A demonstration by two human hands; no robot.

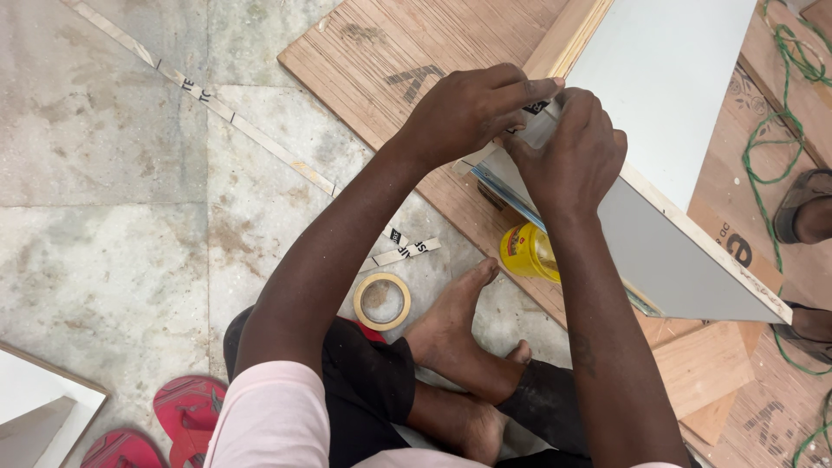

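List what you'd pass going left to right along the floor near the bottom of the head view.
Red sandals → tape roll → bare foot → yellow glue bottle → plywood offcut → green cord

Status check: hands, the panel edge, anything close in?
Left hand and right hand both pinching the edge strip on the grey panel. Yellow glue can under the panel edge, tape roll by the foot.
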